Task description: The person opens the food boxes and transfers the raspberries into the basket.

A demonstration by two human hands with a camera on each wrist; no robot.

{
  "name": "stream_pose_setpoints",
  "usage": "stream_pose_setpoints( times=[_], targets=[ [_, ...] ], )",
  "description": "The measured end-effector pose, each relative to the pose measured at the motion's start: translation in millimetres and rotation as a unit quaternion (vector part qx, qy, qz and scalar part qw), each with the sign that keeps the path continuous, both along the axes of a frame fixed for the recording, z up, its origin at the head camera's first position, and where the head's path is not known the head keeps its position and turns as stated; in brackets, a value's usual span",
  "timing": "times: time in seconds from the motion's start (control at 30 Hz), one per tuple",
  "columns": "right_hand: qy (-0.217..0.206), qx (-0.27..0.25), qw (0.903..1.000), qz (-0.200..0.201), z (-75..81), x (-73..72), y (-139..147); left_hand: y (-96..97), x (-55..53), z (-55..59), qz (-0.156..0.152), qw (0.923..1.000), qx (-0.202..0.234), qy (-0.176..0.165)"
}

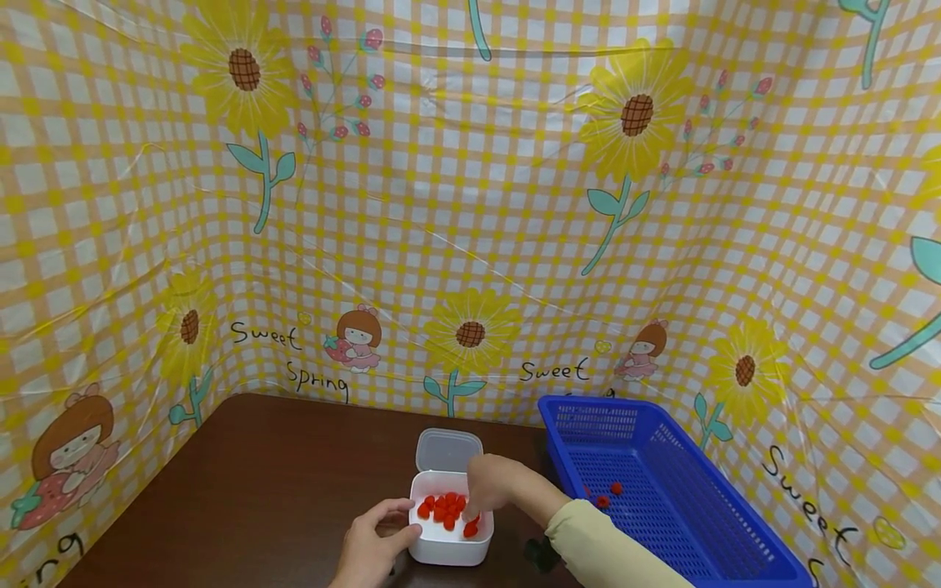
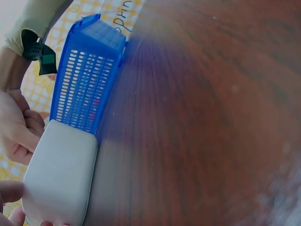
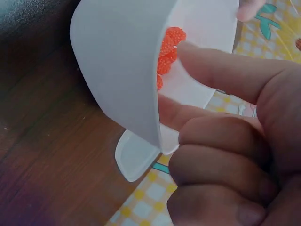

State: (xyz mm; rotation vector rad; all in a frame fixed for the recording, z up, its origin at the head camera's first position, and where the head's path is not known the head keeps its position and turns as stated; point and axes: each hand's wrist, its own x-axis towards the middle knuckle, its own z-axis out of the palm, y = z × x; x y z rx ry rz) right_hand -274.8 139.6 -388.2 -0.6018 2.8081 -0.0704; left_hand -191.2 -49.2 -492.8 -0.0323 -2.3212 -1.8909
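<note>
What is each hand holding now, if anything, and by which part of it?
The left hand holds the white box by its left side. Whether the right hand, dipped inside, holds anything cannot be told.

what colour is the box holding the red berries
White; the box shows best in the head view.

A plain, pale yellow-green sleeve [image 1: 617, 547] covers the right arm, at five o'clock in the head view, its lightly creased cuff [image 1: 566, 527] ending short of the bare right hand [image 1: 491, 483]. At the cuff, at ten o'clock in the left wrist view, sits a dark, angular unit [image 2: 33, 43] with a green block [image 2: 48, 60].
</note>
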Motion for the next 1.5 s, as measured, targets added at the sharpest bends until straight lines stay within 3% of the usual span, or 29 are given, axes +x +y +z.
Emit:
stream_pose_setpoints(
  times=[0.17,0.37,0.67,0.97,1.13,1.23,1.3,1.5],
  targets=[
    [0.051,0.072,0.9960,-0.012,-5.1,4.9,-5,0.6,0.5,0.6,-0.001,1.0000,-0.001,0.006],
    [0.080,0.121,0.9894,0.010,-13.4,9.6,-13,1.1,1.6,-0.2,0.002,0.9999,0.000,0.012],
    [0.086,0.113,0.9898,-0.002,-10.0,6.8,-20,0.0,1.5,0.2,0.002,1.0000,0.001,0.004],
    [0.128,0.169,0.9772,0.017,-22.0,9.5,-22,0.1,0.5,0.2,0.003,1.0000,0.000,-0.006],
    [0.103,0.124,0.9869,0.015,-18.1,10.7,-23,0.3,0.6,-0.3,0.004,1.0000,-0.001,-0.004],
    [0.101,0.119,0.9878,0.004,-16.2,9.9,-24,0.3,0.4,0.0,0.004,1.0000,-0.002,-0.004],
    [0.116,0.145,0.9826,0.005,-17.2,10.9,-25,0.2,0.1,0.2,0.004,1.0000,-0.002,-0.005],
    [0.177,0.234,0.9548,0.049,-28.0,16.8,-30,0.0,0.5,0.7,0.001,1.0000,0.003,-0.001]
  ],
)
